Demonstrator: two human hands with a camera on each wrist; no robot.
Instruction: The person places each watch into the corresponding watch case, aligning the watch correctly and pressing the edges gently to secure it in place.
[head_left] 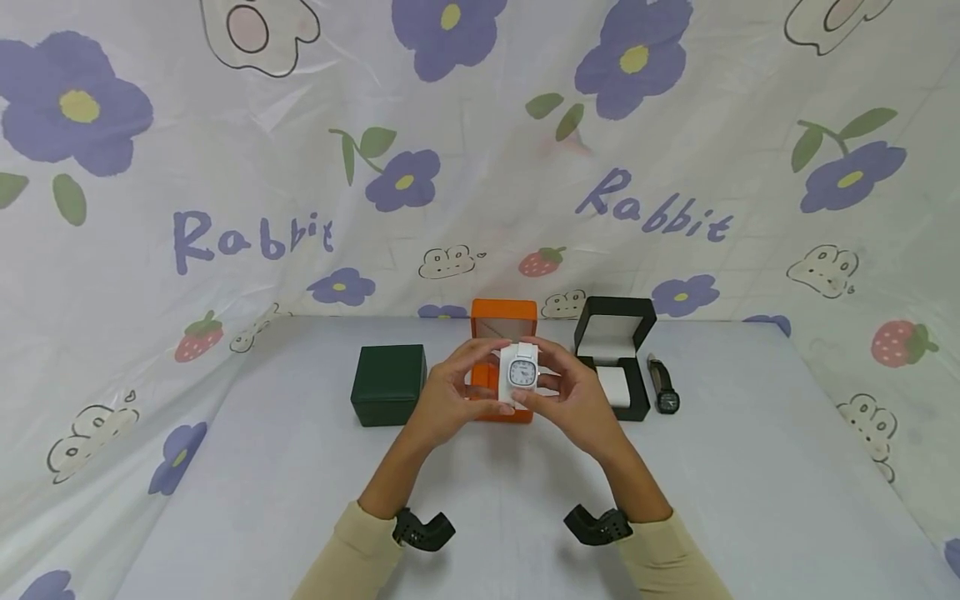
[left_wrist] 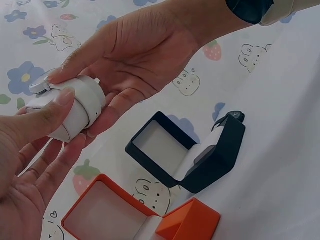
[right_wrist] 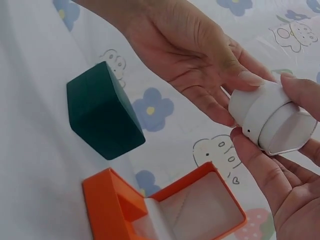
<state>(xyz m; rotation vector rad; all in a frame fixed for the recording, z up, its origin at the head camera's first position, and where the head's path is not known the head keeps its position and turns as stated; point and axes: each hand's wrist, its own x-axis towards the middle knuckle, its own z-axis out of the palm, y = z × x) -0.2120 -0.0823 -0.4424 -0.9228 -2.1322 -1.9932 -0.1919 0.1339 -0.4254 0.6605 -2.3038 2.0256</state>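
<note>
Both hands hold a white wristwatch (head_left: 522, 372) wrapped round a white cushion (left_wrist: 94, 95), raised in front of the open orange box (head_left: 504, 309). The square dial faces up toward the head view. My left hand (head_left: 452, 385) grips the cushion's left side, thumb below and fingers above. On the other side, my right hand (head_left: 576, 395) pinches the watch and cushion between thumb and fingers. Fingertips of both hands meet round the white strap (right_wrist: 270, 117) in the right wrist view. Much of the orange box's inside is hidden behind the hands in the head view.
A closed dark green box (head_left: 388, 385) stands left of the orange one. At the right, an open black box (head_left: 642, 392) contains a white cushion (head_left: 612, 387), with a black watch (head_left: 664, 390) lying beside it. A flower-and-rabbit printed sheet (head_left: 480, 167) hangs behind the white table (head_left: 300, 467).
</note>
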